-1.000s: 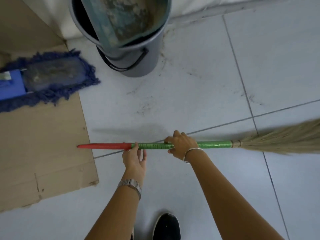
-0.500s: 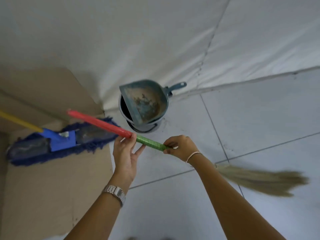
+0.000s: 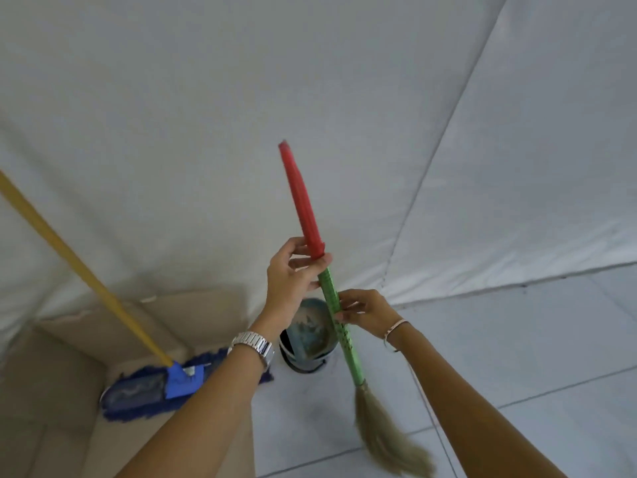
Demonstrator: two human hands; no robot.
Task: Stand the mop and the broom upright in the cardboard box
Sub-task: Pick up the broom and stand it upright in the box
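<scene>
Clearly, running from left to right:
Mop (image 3: pixel 155 384): standing in the cardboard box (image 3: pixel 62 374), yellow pole leaning.
Left hand (image 3: pixel 287 274): wrapping its grip around the broom (image 3: pixel 331 294) where red meets green.
Right hand (image 3: pixel 362 310): pinching the green shaft lower down.
Broom: hanging near-upright outside the box; likely light, stiff-handled, with floppy bristles.
Writing: none is showing legibly.

Silver link watch (image 3: pixel 253 342) left wrist, thin bangle (image 3: pixel 394 328) right.

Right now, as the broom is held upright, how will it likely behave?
The broom is probably light: left hand and right hand pinch it loosely. Its bristles bend sideways, so they seem floppy; the handle looks stiff.
</scene>
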